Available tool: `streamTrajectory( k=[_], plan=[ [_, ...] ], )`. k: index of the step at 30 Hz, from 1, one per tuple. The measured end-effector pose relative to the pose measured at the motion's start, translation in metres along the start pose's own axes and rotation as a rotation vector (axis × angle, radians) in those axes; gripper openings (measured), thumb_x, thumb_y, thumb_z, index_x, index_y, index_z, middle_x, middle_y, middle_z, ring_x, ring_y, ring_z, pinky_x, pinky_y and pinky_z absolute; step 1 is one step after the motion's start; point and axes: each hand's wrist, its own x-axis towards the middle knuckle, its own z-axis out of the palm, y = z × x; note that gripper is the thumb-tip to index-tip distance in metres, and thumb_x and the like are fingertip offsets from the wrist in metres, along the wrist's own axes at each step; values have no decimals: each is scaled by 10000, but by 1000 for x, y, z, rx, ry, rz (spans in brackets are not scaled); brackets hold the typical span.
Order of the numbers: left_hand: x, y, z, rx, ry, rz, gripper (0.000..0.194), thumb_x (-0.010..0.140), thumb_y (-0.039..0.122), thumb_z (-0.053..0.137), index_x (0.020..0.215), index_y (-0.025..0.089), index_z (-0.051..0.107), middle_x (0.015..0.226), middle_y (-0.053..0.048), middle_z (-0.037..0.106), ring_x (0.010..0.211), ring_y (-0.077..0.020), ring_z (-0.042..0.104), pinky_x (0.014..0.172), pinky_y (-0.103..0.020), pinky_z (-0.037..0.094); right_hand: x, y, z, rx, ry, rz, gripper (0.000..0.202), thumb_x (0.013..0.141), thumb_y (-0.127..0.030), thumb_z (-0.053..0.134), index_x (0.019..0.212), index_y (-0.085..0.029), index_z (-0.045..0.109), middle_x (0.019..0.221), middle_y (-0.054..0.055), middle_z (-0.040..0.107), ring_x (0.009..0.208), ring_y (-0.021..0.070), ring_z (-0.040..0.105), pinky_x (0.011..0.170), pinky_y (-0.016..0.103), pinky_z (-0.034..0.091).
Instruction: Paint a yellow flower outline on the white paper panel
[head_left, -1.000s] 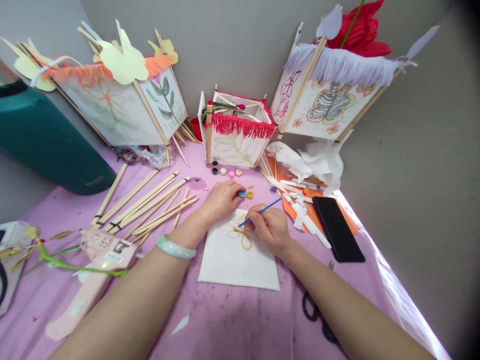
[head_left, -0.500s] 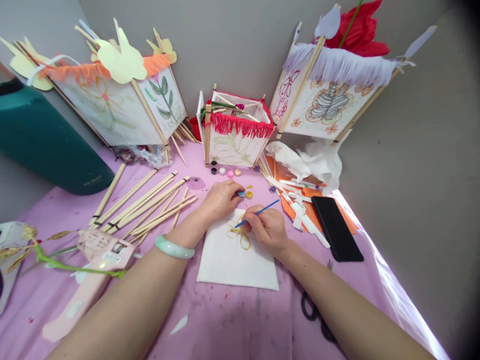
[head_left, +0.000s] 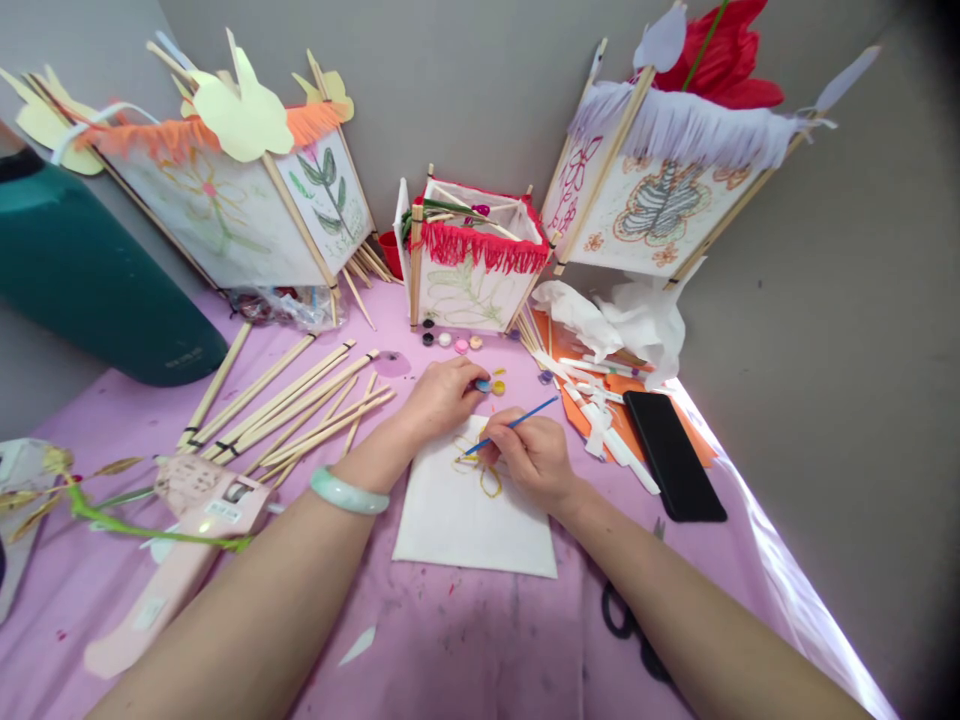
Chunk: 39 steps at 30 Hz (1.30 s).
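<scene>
My right hand (head_left: 529,455) grips a thin blue paintbrush (head_left: 536,410), its tip touching a white sheet (head_left: 472,530). Yellow flower outlines (head_left: 491,484) show on the sheet beneath the brush. At the sheet's top edge, my left hand (head_left: 446,395) has its fingers curled, with the fingertips on a small blue paint pot (head_left: 483,386). Right beside that pot stands a yellow paint pot (head_left: 499,388). The left palm and most of its fingers' undersides are hidden.
Several paint pots (head_left: 461,346) stand before a red-fringed lantern (head_left: 465,290). Wooden sticks (head_left: 292,410) and a pink glue gun (head_left: 187,550) lie left. A phone (head_left: 675,456), paper strips (head_left: 600,425) and scissors (head_left: 619,612) lie right. A green bottle (head_left: 97,280) stands far left.
The brush tip has shifted slightly left along the petal outline. My left hand stays at the blue paint pot.
</scene>
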Motion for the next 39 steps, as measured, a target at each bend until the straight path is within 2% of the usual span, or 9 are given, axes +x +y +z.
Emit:
streamTrajectory(
  k=[19,39],
  plan=[
    [0,3,-3,-1,-19,-22,218,780,161,561,970,185,664,925,-40,648,788,-148,597,751,-267,466,-2,3,1,23,-48,-35,313,935,-247,388,711,-175,595,692,9,642,554,80,604,557,190,487],
    [-1,-3,1,11,-2,5,225,785,175,551,978,183,666,913,-38,639,789,-150,592,729,-261,462,-1,-4,-5,100,-61,-24,287,924,-182,362,727,-161,570,625,6,593,533,81,576,538,206,455]
  ],
)
